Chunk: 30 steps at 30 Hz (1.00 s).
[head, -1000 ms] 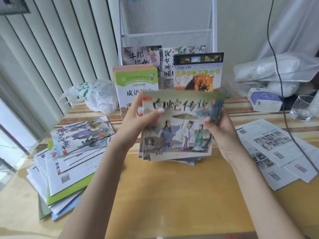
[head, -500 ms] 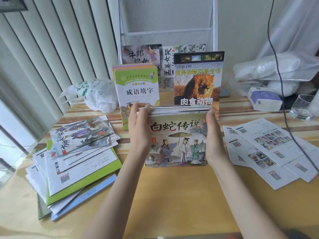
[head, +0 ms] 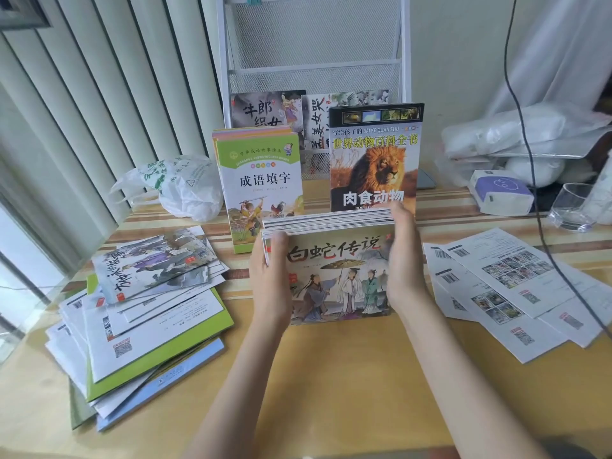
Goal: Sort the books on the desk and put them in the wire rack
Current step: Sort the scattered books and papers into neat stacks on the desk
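A stack of thin picture books stands on its lower edge at the middle of the desk, the front cover showing three robed figures. My left hand grips the stack's left edge and my right hand grips its right edge. Behind it stands the white wire rack. A green book and a lion-cover book stand upright at the rack's foot, with two more books behind them. A loose pile of books lies at the left.
Printed sheets lie spread at the right. A white plastic bag sits at the back left, a tissue box and a glass at the back right. A black cable hangs down across the right side.
A second ago the stack was raised and tilted towards me. It has come down onto the desk, and my hands have shifted to its two side edges.
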Available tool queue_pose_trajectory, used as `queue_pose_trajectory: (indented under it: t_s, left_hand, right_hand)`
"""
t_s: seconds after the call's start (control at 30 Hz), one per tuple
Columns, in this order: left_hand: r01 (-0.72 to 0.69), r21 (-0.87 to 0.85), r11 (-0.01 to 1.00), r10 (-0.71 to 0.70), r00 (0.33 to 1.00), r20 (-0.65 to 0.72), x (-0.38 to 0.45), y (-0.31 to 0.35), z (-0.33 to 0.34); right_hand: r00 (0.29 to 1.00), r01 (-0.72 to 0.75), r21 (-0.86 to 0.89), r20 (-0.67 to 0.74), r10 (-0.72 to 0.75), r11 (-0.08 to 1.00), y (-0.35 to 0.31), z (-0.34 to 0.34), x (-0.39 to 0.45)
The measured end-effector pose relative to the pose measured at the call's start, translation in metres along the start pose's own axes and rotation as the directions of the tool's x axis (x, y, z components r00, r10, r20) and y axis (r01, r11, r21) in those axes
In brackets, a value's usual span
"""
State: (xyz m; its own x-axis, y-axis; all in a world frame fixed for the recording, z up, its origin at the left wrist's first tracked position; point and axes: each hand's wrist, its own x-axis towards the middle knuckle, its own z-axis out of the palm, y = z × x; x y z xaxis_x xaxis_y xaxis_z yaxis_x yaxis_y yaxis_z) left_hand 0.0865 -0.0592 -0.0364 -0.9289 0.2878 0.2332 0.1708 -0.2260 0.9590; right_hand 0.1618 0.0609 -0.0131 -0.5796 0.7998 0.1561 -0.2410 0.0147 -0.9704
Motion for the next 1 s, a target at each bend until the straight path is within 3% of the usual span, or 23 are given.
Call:
queue_pose_trajectory:
  t_s: [0.07,0.17,0.27,0.37,0.43,0.47,0.53,0.6,0.67,0.8,0.83,0.9,1.0]
  left_hand:
    - [0.029,0.076,0.997,-0.030,0.999,0.019,-0.009,-0.011,-0.003]
    - [-0.106,0.161,0.981,0.095,0.993,0.073,-0.003,-0.025,-0.009]
    - [-0.191,0.266,0.945,0.188,0.981,0.038,0.008,-0.029,-0.008]
    - [-0.094,0.371,0.924,0.106,0.994,-0.013,0.020,-0.022,-0.001]
    - [0.047,0.584,0.810,-0.078,0.996,0.029,0.029,-0.008,-0.003]
    - [0.070,0.719,0.692,-0.177,0.981,0.075,0.034,-0.004,-0.005]
    - [-0.067,0.920,0.385,-0.327,0.923,0.204,0.039,-0.008,-0.010]
    - [-0.127,0.975,0.183,-0.405,0.894,0.193,0.038,-0.018,-0.012]
    - [-0.067,0.993,0.102,-0.456,0.884,0.106,0.034,-0.026,-0.010]
    - [-0.171,0.978,-0.117,-0.497,0.863,0.092,0.039,-0.017,-0.002]
    - [-0.197,0.966,-0.166,-0.500,0.861,0.090,0.042,-0.014,0.000]
    - [-0.226,0.949,-0.222,-0.490,0.867,0.092,0.046,-0.015,0.005]
    - [-0.214,0.952,-0.220,-0.419,0.902,0.106,0.045,-0.017,0.015]
  right_hand:
    - [0.980,-0.034,-0.067,0.195,0.047,0.997,0.018,-0.019,-0.007]
    - [0.942,0.095,-0.205,0.335,-0.022,0.974,0.039,-0.033,-0.016]
    - [0.952,0.122,-0.230,0.304,-0.048,0.965,0.039,-0.026,-0.009]
    - [0.975,0.158,-0.463,0.210,-0.065,0.872,0.024,-0.021,0.005]
    - [0.987,0.065,-0.670,0.154,0.052,0.740,0.021,-0.026,0.013]
    - [0.982,0.020,-0.767,0.135,0.132,0.641,0.022,-0.030,0.014]
    - [0.960,0.053,-0.906,0.162,0.229,0.419,0.031,-0.039,0.013]
    - [0.948,0.131,-0.955,0.200,0.249,0.268,0.042,-0.046,0.011]
    - [0.960,0.143,-0.961,0.193,0.204,0.237,0.047,-0.050,0.010]
    - [0.991,0.131,-0.966,0.123,-0.051,0.222,0.035,-0.073,0.019]
    - [0.996,0.087,-0.982,0.085,-0.024,0.165,0.033,-0.087,0.024]
    - [0.981,-0.060,-0.998,-0.054,0.187,0.029,0.033,-0.117,0.029]
    - [0.903,-0.208,-0.977,-0.207,0.376,-0.038,0.042,-0.146,0.022]
